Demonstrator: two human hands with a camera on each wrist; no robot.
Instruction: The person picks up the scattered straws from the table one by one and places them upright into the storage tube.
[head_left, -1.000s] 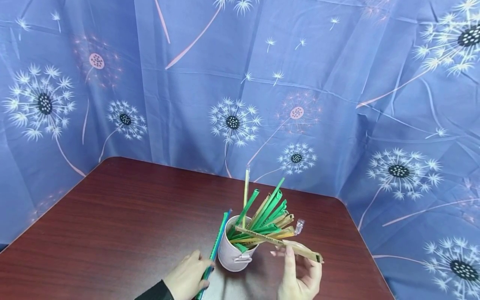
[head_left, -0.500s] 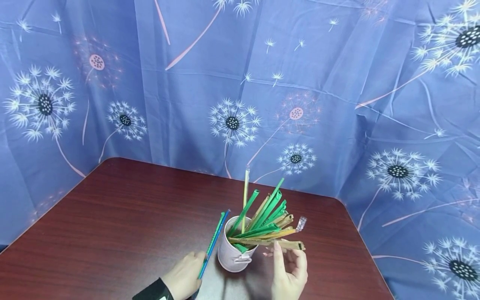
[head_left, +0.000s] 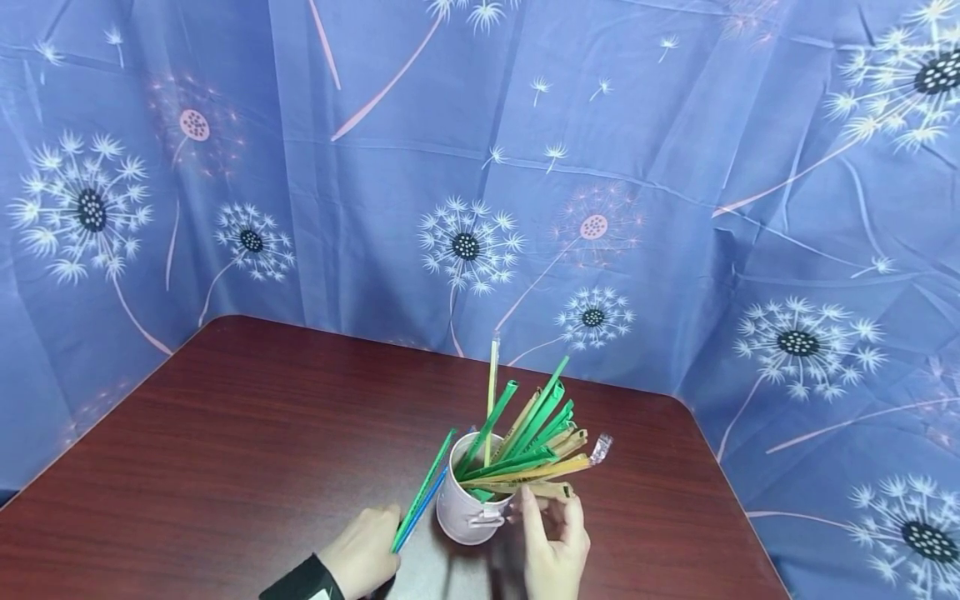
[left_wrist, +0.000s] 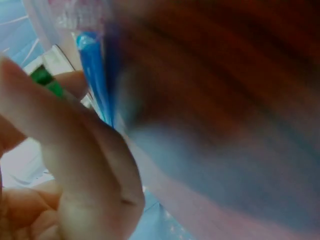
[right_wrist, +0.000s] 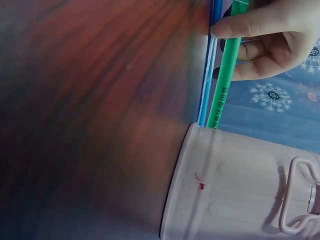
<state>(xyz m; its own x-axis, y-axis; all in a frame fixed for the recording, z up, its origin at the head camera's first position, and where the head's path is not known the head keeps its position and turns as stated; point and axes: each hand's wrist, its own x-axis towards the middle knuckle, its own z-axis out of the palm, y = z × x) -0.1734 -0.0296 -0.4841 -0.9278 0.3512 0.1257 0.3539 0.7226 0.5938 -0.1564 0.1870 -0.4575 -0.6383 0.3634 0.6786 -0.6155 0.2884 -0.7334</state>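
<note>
A pale pinkish-white cup (head_left: 468, 517) with a small wire handle stands on the table, packed with wrapped straws in green, tan and yellow. To its left, my left hand (head_left: 365, 546) holds a green-wrapped straw (head_left: 429, 479) and a blue straw (head_left: 431, 502) together, both slanting up toward the cup. The right wrist view shows this same grip, with the blue straw (right_wrist: 207, 75) beside the green straw (right_wrist: 227, 75). At the cup's front right, my right hand (head_left: 553, 546) pinches a tan paper-wrapped straw (head_left: 551, 488), whose far end is among the others at the rim.
The dark red-brown wooden table (head_left: 262, 433) has rounded far corners. Behind it and at both sides hangs a blue curtain (head_left: 375, 208) with dandelion prints. A clear wrapper end (head_left: 602, 448) sticks out over the cup's right side.
My right hand has moved left and brought the tan straw lower and further into the cup. My left hand has shifted slightly left and down, its two straws now spread apart at the top.
</note>
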